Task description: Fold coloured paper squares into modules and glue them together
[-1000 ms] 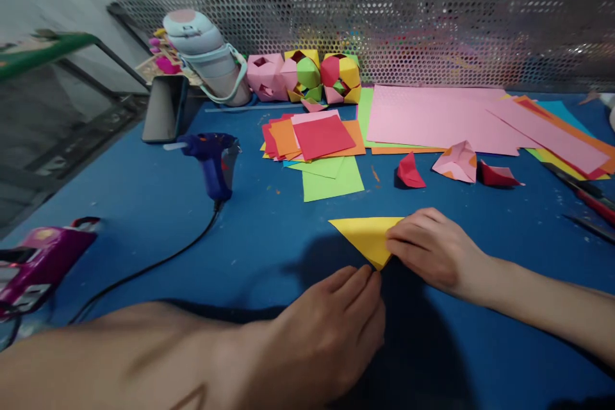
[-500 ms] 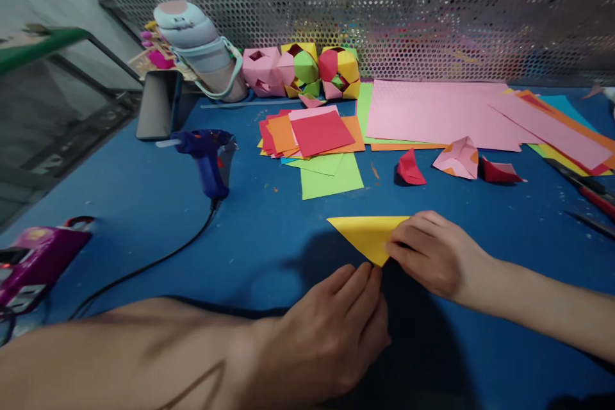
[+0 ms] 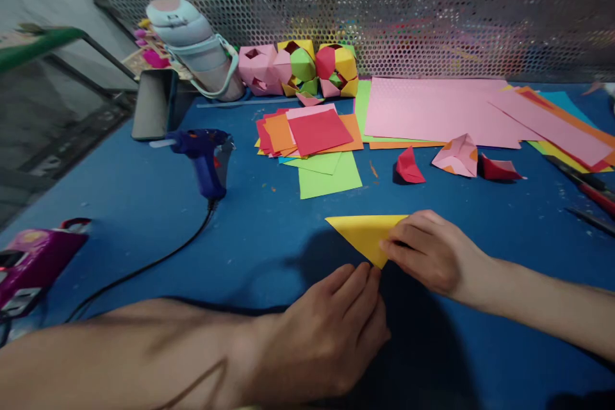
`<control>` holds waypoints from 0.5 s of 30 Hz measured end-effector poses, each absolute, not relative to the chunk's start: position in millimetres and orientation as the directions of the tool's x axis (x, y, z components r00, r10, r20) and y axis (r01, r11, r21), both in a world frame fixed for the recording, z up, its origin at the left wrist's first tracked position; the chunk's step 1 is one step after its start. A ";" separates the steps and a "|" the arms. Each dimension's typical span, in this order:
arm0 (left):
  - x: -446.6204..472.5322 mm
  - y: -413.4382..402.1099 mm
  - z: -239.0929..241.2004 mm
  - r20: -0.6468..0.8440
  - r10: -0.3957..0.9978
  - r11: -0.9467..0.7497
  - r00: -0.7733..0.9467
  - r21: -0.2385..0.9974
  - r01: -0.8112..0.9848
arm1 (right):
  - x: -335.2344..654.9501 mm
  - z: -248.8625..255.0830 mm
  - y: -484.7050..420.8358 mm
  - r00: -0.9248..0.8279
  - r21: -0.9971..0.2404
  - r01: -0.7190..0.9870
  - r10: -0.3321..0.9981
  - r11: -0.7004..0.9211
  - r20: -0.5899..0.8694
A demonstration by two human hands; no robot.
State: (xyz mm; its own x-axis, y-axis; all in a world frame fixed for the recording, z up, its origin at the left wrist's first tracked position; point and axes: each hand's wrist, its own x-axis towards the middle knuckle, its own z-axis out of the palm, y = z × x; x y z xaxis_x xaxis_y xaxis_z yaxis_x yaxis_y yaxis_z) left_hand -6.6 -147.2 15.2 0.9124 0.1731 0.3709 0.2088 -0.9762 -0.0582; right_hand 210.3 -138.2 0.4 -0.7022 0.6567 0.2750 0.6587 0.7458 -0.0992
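Blue glue gun (image 3: 205, 163) on table (image 3: 269, 237), to my L. My L hand (image 3: 331, 333) is curled, fingertips at bottom tip of folded yellow paper (image 3: 365, 234); can't tell if gripping. Paper's on table btwn hands; my R hand (image 3: 427, 250), nearly closed, pinches its R end.
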 end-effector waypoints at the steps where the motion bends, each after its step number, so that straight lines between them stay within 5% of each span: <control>1: -6.6 -147.0 15.2 0.373 0.171 -0.976 0.912 -0.060 0.208 | 210.5 2.7 -137.9 -0.700 -0.122 0.660 0.666 0.741 0.258; 6: -7.0 -145.2 13.7 0.392 0.169 -0.976 0.904 -0.063 0.210 | 211.0 14.0 -136.8 -0.690 -0.217 0.662 0.696 0.718 0.199; 15: -6.5 -145.3 11.0 0.413 0.182 -0.973 0.892 -0.058 0.225 | 208.1 3.9 -137.0 -0.672 -0.186 0.680 0.704 0.709 0.229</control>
